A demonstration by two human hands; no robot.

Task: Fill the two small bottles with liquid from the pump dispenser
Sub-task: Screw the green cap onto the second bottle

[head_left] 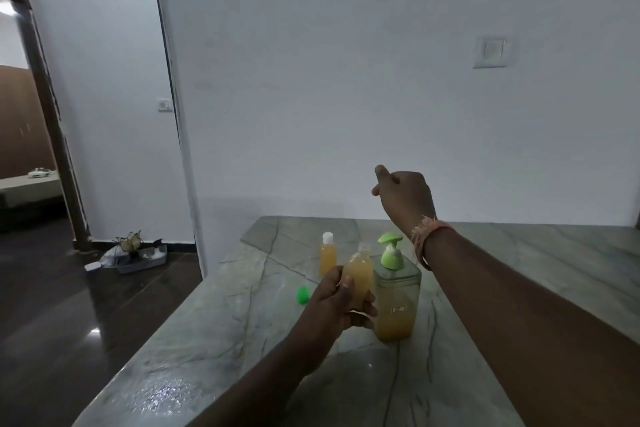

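Note:
My left hand (337, 302) grips a small clear bottle (358, 276) of orange liquid, held just left of the pump dispenser; its neck has no cap. The dispenser (398, 302) is a square clear bottle with a green pump head and orange liquid in its lower part. Behind it stands a second small bottle (327, 257) with orange liquid and a white cap. A green cap (302, 295) lies on the marble slab to the left. My right hand (403, 194) is raised well above the pump, fingers loosely curled, holding nothing.
The grey marble slab (242, 340) runs to a white wall at the back; its left edge drops to a dark floor. A tray with clutter (138, 255) sits on the floor by a doorway at far left.

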